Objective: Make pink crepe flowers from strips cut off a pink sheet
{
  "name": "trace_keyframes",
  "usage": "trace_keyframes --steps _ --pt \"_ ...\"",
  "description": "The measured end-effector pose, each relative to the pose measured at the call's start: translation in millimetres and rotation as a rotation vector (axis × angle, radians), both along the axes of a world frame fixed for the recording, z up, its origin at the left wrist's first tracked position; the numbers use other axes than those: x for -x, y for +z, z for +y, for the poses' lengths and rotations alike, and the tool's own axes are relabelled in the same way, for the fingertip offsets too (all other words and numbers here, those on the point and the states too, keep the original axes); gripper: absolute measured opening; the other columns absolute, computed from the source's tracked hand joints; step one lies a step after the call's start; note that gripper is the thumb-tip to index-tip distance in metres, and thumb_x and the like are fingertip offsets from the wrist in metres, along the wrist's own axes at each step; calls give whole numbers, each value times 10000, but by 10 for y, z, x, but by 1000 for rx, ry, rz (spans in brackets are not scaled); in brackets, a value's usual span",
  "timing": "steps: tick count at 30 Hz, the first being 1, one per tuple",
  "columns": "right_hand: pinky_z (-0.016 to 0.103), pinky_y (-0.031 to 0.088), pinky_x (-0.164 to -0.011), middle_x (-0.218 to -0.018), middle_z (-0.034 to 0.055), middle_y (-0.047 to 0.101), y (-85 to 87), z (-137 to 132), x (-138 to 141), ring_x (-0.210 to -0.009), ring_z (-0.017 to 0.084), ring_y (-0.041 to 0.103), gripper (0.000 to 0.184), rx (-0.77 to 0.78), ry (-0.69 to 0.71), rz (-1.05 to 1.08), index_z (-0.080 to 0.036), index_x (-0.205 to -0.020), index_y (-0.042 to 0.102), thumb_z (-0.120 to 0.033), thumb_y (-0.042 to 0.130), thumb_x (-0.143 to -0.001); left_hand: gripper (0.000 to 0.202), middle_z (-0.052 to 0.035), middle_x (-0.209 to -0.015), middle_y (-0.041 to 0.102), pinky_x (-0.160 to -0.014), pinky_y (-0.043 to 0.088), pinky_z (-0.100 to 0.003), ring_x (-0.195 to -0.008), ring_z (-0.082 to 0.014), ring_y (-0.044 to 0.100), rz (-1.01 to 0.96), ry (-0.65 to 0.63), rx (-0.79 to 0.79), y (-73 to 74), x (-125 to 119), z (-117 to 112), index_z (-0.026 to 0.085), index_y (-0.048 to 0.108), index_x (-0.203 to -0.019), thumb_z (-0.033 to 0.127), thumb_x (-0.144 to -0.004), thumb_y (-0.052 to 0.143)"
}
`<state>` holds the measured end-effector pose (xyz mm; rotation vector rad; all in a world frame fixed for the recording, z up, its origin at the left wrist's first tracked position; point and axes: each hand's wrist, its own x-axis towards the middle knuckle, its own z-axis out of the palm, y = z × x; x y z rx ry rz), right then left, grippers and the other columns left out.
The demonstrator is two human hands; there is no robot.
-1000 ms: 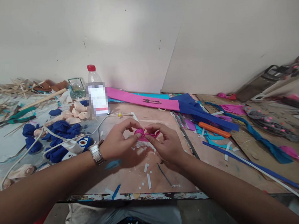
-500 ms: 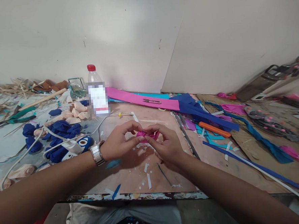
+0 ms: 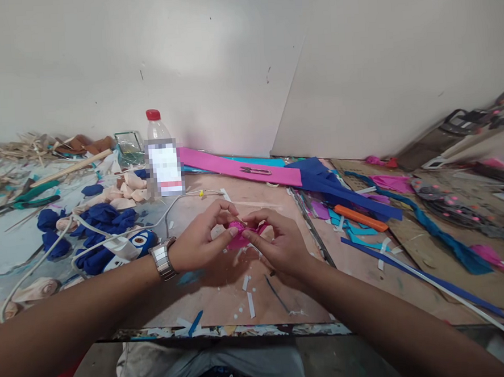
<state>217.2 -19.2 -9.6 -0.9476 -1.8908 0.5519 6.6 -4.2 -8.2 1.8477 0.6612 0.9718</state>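
Note:
Low over the middle of the table, a small gathered piece of magenta fabric (image 3: pixel 237 242) is pinched between both hands. My left hand (image 3: pixel 207 234) grips its left side with thumb and fingertips. From the right, my right hand (image 3: pixel 278 241) holds the other side, its thumb close to the left thumb. Part of the fabric is hidden behind the fingers. Beyond the hands lies a flat pink fabric strip (image 3: pixel 220 166) with thread snips (image 3: pixel 255 170) resting on it.
To the left are rolled blue fabric pieces (image 3: pixel 104 219), a blue-and-white glue gun (image 3: pixel 130 250) with its cord, and green-handled pliers (image 3: pixel 34 193). A red-capped bottle (image 3: pixel 154 126) stands behind. An orange cutter (image 3: pixel 360 217) and blue strips lie right.
The magenta fabric has shifted in my fingers, and more of it shows hanging below the thumbs. Both hands stay in nearly the same place.

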Motion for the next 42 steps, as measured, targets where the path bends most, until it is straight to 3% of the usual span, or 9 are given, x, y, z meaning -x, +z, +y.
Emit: trace_keyframes --steps 8,15,18,22,27,32,37,42 --pt "361 516 -849 -996 49 708 45 19 20 -921 201 649 184 -36 68 -37 -251 -1098 710 -297 697 -920 303 -135 -1218 648 -996 477 -424 -1155 -231 627 13 -66 -34 28 -2 -20 220 410 -1304 257 -1013 485" --pt "414 510 -937 -1092 72 638 8 46 3 -1054 231 606 262 -89 120 -71 -283 -1190 704 -263 671 -931 525 -130 -1205 663 -1020 470 -413 -1164 -231 635 15 -95 -50 19 4 -27 225 297 -1456 235 -989 537" --pt "424 503 -969 -1147 66 614 -4 41 6 -1097 230 586 317 -106 181 -77 -315 -1252 677 -253 653 -943 533 -150 -1295 613 -1006 485 -402 -1174 -232 630 15 -111 -40 18 6 -30 224 290 -1467 217 -988 521" --pt "442 486 -993 -1152 66 610 9 28 16 -1131 239 568 261 -105 222 -116 -310 -1202 691 -255 638 -953 516 -162 -1361 575 -1024 484 -415 -1219 -244 610 3 -156 -35 52 -6 -35 224 317 -1452 188 -978 515" --pt "470 463 -1041 -1214 87 611 8 35 6 -1217 264 542 225 -96 212 -124 -276 -1171 673 -246 633 -952 469 -140 -1244 648 -1004 494 -413 -1143 -228 644 40 -140 -38 69 -8 -26 213 356 -1427 214 -988 523" --pt "453 480 -1013 -1179 88 629 6 56 -11 -1170 255 572 240 -132 175 -116 -273 -1194 665 -255 623 -958 433 -120 -1149 670 -870 543 -355 -1056 -219 670 -12 -90 39 -11 -11 8 219 390 -1374 304 -987 567" --pt "397 507 -934 -1133 64 686 22 41 -6 -1065 231 629 259 -78 155 -72 -282 -1216 647 -331 627 -963 381 -106 -1136 660 -830 545 -325 -1019 -201 676 -105 -89 145 -32 -27 22 230 425 -1297 372 -980 582" --pt "331 501 -805 -923 25 679 16 41 -14 -845 183 627 213 -74 95 -78 -253 -1147 668 -326 650 -947 281 -91 -1111 661 -808 528 -315 -970 -183 660 -139 -111 194 -9 -24 24 221 470 -1185 395 -986 566"
